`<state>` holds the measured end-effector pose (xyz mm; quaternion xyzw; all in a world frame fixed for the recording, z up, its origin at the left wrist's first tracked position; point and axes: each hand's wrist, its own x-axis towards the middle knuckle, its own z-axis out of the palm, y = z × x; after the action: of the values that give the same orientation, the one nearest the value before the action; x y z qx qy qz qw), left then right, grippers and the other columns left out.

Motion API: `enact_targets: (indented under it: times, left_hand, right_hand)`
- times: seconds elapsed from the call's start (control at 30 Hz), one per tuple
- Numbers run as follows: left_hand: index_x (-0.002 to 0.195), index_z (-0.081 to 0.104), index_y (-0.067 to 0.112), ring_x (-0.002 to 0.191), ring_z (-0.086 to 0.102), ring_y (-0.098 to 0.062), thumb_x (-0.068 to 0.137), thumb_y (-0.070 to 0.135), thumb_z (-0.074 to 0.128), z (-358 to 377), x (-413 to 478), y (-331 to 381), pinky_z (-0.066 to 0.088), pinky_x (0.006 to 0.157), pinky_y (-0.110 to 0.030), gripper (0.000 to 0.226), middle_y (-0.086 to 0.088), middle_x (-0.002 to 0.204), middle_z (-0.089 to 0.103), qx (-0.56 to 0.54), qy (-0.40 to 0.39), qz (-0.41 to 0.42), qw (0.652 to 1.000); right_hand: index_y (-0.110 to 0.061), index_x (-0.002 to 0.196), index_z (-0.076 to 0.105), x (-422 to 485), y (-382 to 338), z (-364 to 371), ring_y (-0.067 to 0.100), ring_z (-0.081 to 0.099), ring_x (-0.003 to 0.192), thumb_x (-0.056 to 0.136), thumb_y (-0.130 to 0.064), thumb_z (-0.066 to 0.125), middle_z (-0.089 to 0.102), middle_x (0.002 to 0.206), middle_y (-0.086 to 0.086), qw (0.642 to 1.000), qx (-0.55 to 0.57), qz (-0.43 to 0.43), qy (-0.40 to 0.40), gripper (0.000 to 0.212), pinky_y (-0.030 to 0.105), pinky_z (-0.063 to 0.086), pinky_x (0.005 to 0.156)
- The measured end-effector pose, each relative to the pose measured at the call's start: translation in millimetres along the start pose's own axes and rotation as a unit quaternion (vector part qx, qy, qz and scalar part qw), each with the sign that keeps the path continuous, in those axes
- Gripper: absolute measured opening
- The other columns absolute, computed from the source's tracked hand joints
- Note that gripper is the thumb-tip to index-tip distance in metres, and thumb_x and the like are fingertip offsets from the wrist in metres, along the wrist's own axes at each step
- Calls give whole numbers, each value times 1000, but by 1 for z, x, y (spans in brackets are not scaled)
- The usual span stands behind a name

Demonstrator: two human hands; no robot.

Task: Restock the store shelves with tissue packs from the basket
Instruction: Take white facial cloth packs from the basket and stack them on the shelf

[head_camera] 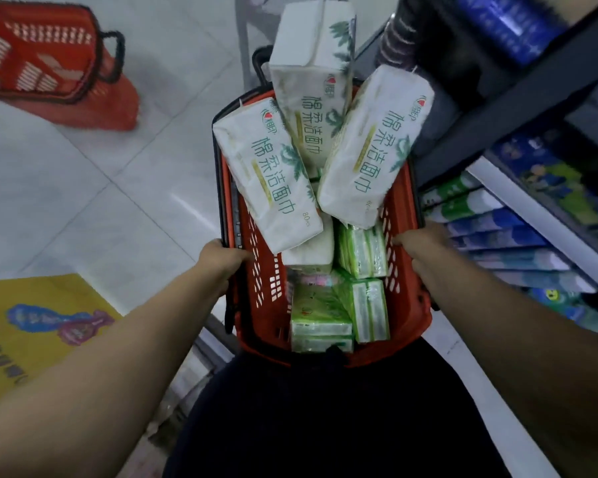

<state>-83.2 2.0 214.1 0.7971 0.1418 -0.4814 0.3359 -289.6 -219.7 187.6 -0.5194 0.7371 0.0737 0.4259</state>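
A red plastic basket point(399, 215) with a black rim is straight in front of me, above my dark-clothed lap. Three tall white tissue packs stand in its far half: one at the left point(266, 174), one in the middle point(311, 81), one at the right point(370, 150). Several small green tissue packs point(325, 312) lie in its near half. My left hand point(221, 260) grips the basket's left rim. My right hand point(422, 241) grips its right rim. The fingertips of both hands are hidden by the rim.
Store shelves point(518, 215) on the right hold rows of blue and green packs. A second red basket point(45, 60) lies on the tiled floor at the upper left. A yellow printed bag point(38, 326) is at the lower left. A black pull handle point(259, 63) rises behind the basket.
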Motion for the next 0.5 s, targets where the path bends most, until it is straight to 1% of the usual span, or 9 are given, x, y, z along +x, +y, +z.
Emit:
enact_targets:
  times: [0.07, 0.13, 0.17, 0.23, 0.33, 0.37, 0.43, 0.47, 0.5]
  left_hand:
    - [123, 54, -2, 72, 63, -23, 81, -8, 67, 6, -15, 5, 52, 70, -37, 45, -15, 101, 65, 68, -33, 31, 997]
    - [121, 56, 0, 74, 64, -21, 82, -2, 71, 18, -27, 10, 53, 70, -36, 41, -11, 96, 66, 150, -79, 54, 984]
    - [119, 57, 2, 74, 64, -20, 82, 0, 72, 27, -33, 12, 53, 67, -33, 39, -10, 97, 67, 190, -100, 64, 975]
    - [116, 58, 4, 73, 64, -19, 83, 2, 73, 48, -47, 12, 50, 59, -28, 36, -11, 102, 67, 258, -127, 83, 954]
    - [114, 59, 2, 77, 67, -22, 84, 1, 71, 91, -69, 1, 53, 59, -30, 32, -14, 103, 69, 343, -165, 110, 918]
    - [112, 60, 2, 78, 68, -23, 84, 0, 70, 108, -77, -3, 55, 62, -31, 30, -14, 101, 70, 371, -182, 121, 903]
    - [107, 64, 3, 81, 70, -25, 81, -2, 71, 149, -94, -13, 58, 76, -38, 27, -14, 99, 71, 423, -211, 147, 869]
    - [105, 66, 4, 84, 70, -28, 80, -2, 73, 172, -103, -20, 57, 82, -40, 26, -15, 100, 72, 446, -223, 156, 853]
    - [103, 66, 6, 89, 70, -30, 80, -1, 74, 195, -114, -29, 56, 86, -41, 25, -16, 102, 71, 469, -235, 163, 836]
  right_hand:
    - [-1, 120, 61, -14, 32, -16, 32, 62, 106, 89, -6, 61, 64, 120, 16, 998, 51, 21, 22, 31, 38, 53, 93]
    - [-1, 118, 62, -28, 64, -33, 29, 63, 101, 92, -4, 56, 65, 118, 15, 996, 74, 43, 36, 27, 29, 51, 84]
    - [-1, 117, 63, -37, 81, -42, 28, 63, 97, 92, -4, 57, 65, 115, 14, 995, 80, 54, 40, 26, 26, 49, 79]
    - [-1, 111, 65, -56, 121, -58, 27, 64, 91, 89, -5, 61, 67, 110, 15, 991, 104, 76, 42, 23, 27, 50, 77]
    - [0, 110, 65, -80, 190, -77, 31, 66, 95, 84, -6, 65, 68, 108, 17, 978, 153, 124, 71, 26, 31, 54, 83]
    - [0, 110, 65, -86, 214, -83, 32, 66, 96, 84, -5, 65, 68, 108, 18, 972, 168, 143, 81, 27, 31, 53, 83]
    - [2, 112, 64, -97, 265, -93, 34, 65, 99, 85, -4, 63, 67, 109, 19, 957, 203, 178, 103, 28, 31, 52, 84]
    - [3, 113, 64, -104, 292, -97, 35, 65, 101, 85, -4, 63, 67, 110, 20, 947, 222, 201, 116, 28, 32, 51, 85]
    - [3, 112, 64, -111, 318, -102, 36, 65, 101, 85, -5, 62, 67, 109, 21, 937, 238, 222, 127, 29, 33, 51, 85]
